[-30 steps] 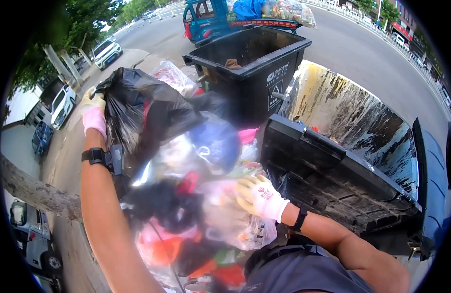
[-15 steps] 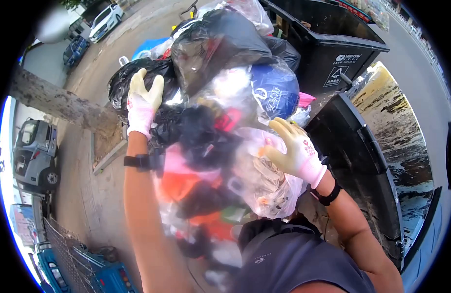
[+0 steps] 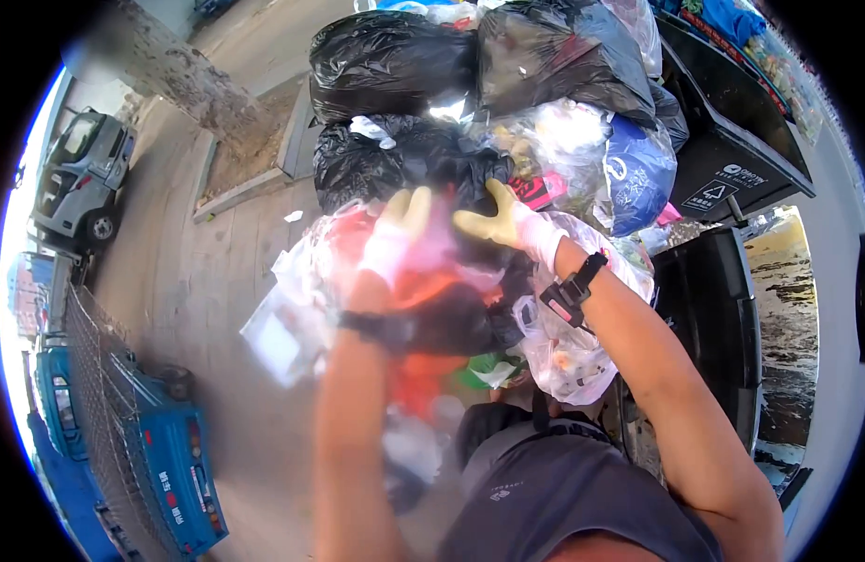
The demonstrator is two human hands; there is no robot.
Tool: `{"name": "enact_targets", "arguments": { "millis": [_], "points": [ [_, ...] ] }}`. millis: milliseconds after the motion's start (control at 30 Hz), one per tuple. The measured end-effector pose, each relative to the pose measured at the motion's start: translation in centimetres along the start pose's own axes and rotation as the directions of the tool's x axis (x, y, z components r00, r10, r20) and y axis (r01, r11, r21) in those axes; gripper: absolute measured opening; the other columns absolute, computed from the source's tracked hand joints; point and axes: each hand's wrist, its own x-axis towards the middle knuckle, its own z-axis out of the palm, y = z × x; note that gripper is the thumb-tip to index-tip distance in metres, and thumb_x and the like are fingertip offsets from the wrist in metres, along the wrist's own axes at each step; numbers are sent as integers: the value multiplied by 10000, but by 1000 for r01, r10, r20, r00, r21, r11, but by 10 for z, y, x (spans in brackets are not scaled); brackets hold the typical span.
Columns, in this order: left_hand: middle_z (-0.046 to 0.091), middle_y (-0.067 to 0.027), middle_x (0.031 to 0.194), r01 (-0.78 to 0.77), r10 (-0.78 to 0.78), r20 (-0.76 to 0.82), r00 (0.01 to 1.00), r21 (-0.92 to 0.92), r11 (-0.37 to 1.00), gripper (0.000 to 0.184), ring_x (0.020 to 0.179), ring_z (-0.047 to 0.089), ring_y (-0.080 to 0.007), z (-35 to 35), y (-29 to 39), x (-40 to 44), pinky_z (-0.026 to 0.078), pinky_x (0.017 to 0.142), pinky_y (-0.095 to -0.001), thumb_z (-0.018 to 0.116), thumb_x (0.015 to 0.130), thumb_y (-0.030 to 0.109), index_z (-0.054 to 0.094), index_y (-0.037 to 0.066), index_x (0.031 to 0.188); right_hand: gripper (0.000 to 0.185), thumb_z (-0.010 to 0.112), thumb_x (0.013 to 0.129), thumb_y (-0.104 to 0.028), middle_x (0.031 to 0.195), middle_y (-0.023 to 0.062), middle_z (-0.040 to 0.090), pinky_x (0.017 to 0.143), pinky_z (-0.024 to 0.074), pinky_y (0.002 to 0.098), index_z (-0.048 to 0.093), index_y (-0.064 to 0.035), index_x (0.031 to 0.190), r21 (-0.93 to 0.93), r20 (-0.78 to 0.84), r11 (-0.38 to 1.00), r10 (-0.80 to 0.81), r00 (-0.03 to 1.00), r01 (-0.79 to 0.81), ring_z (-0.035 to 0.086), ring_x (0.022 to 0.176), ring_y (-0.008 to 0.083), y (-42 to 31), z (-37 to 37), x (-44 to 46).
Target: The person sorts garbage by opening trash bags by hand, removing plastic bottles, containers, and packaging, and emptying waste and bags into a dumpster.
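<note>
My left hand [image 3: 398, 232], in a white and pale-yellow work glove, is slightly blurred over a heap of filled rubbish bags. Its fingers are stretched and a little apart, beside an orange-red plastic bag [image 3: 423, 287]. My right hand [image 3: 512, 225], gloved alike, has thumb and fingers spread near a black rubbish bag [image 3: 423, 159] and a bright pink packet [image 3: 537, 191]. Below my right wrist is a clear bag of mixed waste [image 3: 573, 361]. A dark bag [image 3: 456, 318] lies between my forearms. I see nothing gripped in either hand.
Large black bags [image 3: 395, 66] and a blue bag [image 3: 638, 178] top the heap. Black wheeled bins [image 3: 732, 155] stand at the right. A tree trunk [image 3: 189, 80] in a kerbed bed, a grey van [image 3: 84, 178] and a blue truck [image 3: 170, 459] are at the left.
My view has shifted, so the heap appears further right and higher. Both hands have come closer together, the left moving from the black bags down to the orange-red bag.
</note>
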Motion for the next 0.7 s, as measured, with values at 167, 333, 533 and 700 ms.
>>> {"name": "enact_targets", "arguments": {
  "millis": [167, 333, 533, 700],
  "points": [
    [583, -292, 1428, -603, 603, -97, 791, 35, 797, 646, 1296, 585, -479, 44, -6, -9, 510, 1078, -492, 704, 962, 244, 451, 24, 1515, 946, 799, 794, -491, 1498, 264, 484, 1216, 354, 520, 384, -43, 1516, -316, -25, 894, -344, 939, 319, 440, 1398, 517, -10, 41, -10],
    [771, -207, 975, -49, 39, 59, 998, 188, 981, 573, 1011, 720, -413, 52, 60, -17, 537, 908, -522, 533, 990, 620, 700, 89, 1126, 900, 804, 839, -455, 1469, 249, 550, 1174, 417, 455, 424, -15, 1526, -333, -149, 879, -407, 901, 342, 523, 1396, 397, 70, 72, 31],
    [762, -208, 1049, -243, 273, -132, 953, 206, 948, 442, 1007, 712, -420, 26, 83, -59, 520, 934, -510, 561, 992, 463, 746, 70, 1076, 418, 683, 956, -164, 1142, 203, 742, 932, 561, 412, 604, -23, 1341, 18, -296, 964, -250, 922, 267, 719, 1028, 318, 146, 56, 81],
    [765, -145, 1070, -125, 213, -397, 893, 238, 963, 290, 995, 714, -343, -47, 63, -48, 485, 989, -497, 635, 966, 327, 760, 87, 1069, 253, 540, 1012, -190, 834, 163, 749, 702, 563, 444, 711, -39, 904, -888, -211, 454, -535, 818, 68, 744, 779, 333, 114, -38, 53]
  ]
}}
